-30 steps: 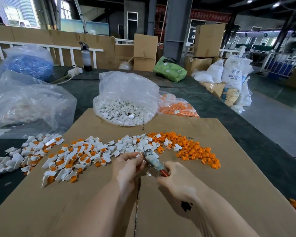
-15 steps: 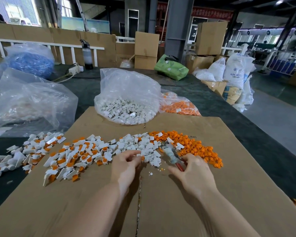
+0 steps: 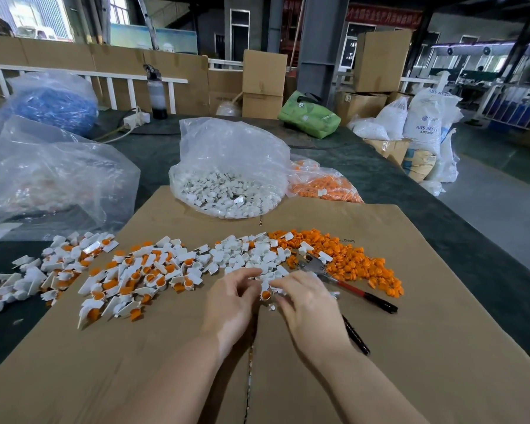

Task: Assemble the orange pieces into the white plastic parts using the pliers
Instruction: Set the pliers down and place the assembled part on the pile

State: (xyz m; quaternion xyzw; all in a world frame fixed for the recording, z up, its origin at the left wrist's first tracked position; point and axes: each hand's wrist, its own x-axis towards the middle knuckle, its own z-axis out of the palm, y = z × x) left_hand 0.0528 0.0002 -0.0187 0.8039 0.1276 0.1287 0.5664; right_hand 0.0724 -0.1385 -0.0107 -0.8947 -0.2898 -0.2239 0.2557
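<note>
A pile of loose white plastic parts (image 3: pixel 251 255) lies mid-cardboard, with a heap of orange pieces (image 3: pixel 352 261) to its right. White parts with orange pieces in them (image 3: pixel 135 276) spread to the left. My left hand (image 3: pixel 233 298) pinches a white part with an orange piece in it (image 3: pixel 265 294) at the pile's near edge. My right hand (image 3: pixel 306 304) is beside it, its fingertips touching the white parts, holding nothing. The pliers (image 3: pixel 343 283) lie on the cardboard just right of my right hand, jaws toward the orange heap, red-and-black handles spread.
A brown cardboard sheet (image 3: pixel 410 347) covers the dark table. Behind the piles stand a clear bag of white parts (image 3: pixel 227 185) and a bag of orange pieces (image 3: pixel 322 185). Large plastic bags (image 3: pixel 49 185) sit at the left. Boxes and sacks stand beyond the table.
My right hand carried the pliers to the right, laid them on the cardboard and let go, then came back to the white part at my left hand.
</note>
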